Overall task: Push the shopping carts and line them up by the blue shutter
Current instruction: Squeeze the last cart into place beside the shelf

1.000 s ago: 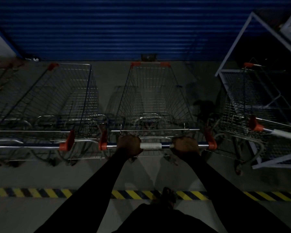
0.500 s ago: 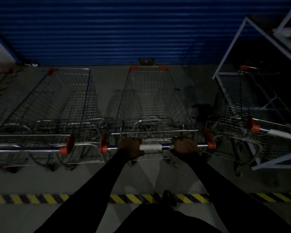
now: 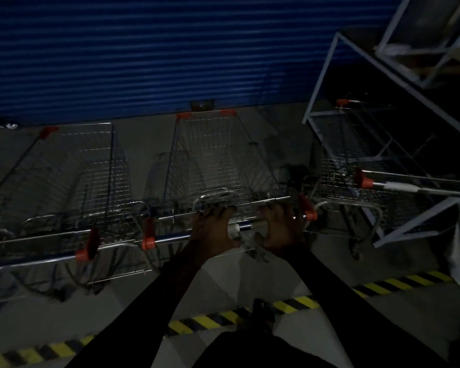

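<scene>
Hands, left (image 3: 213,229) and right (image 3: 279,229), fingers spread over middle cart (image 3: 218,160) handle.

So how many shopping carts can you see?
3. The left cart sits beside the middle cart, which both hands are on. The right cart is tucked under a white frame. Darkness may hide more.

Light: very dim; most surfaces read as dark grey or black.
Floor (image 3: 144,144): smooth grey concrete, running forward past the hand.
Hazard tape (image 3: 205,322): yellow-and-black striped line on the floor, nearer the person than the hand, slanting up to the right.
Metal rack (image 3: 327,65): pale-framed shelving, forward and right of the hand, seen tilted.
</scene>
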`<action>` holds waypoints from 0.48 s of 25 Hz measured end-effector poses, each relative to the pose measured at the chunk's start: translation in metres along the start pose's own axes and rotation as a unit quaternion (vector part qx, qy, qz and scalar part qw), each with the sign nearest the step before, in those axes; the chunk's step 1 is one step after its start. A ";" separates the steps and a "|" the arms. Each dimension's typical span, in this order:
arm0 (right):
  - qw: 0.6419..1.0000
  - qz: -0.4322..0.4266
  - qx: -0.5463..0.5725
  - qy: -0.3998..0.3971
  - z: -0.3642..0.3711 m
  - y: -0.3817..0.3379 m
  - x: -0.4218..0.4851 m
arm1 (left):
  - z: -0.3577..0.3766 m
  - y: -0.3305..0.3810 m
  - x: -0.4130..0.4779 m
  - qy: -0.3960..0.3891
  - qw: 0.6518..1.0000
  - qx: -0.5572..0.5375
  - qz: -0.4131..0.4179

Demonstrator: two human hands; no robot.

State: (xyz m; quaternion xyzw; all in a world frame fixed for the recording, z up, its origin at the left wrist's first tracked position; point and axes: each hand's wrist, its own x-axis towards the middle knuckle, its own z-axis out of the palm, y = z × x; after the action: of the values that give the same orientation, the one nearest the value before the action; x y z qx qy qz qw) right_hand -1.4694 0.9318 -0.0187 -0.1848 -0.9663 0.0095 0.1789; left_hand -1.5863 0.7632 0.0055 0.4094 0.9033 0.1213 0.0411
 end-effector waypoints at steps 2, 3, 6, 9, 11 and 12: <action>0.999 0.015 0.008 0.046 -0.010 0.010 -0.008 | -0.002 0.021 0.005 0.007 0.999 -0.008 0.036; 0.998 0.029 0.012 0.048 -0.016 0.018 -0.012 | -0.002 0.032 0.008 0.010 0.998 -0.008 0.053; 0.996 0.089 0.009 0.008 -0.032 0.050 -0.026 | -0.001 0.072 0.019 0.007 0.995 -0.012 0.101; 0.989 0.144 0.032 -0.006 -0.043 0.095 -0.034 | 0.002 0.123 0.036 0.000 0.991 -0.025 0.132; 0.986 0.160 0.042 0.000 -0.048 0.130 -0.037 | 0.006 0.159 0.052 -0.003 0.987 -0.031 0.155; 0.985 0.167 0.043 -0.001 -0.050 0.153 -0.038 | 0.012 0.180 0.065 -0.015 0.986 -0.029 0.164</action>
State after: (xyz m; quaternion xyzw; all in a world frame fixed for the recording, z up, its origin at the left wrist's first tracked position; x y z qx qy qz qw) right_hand -1.3649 1.0582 0.0026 -0.3358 -0.9208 0.0806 0.1814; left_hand -1.4963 0.9282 0.0413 0.5526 0.8191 0.1469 0.0458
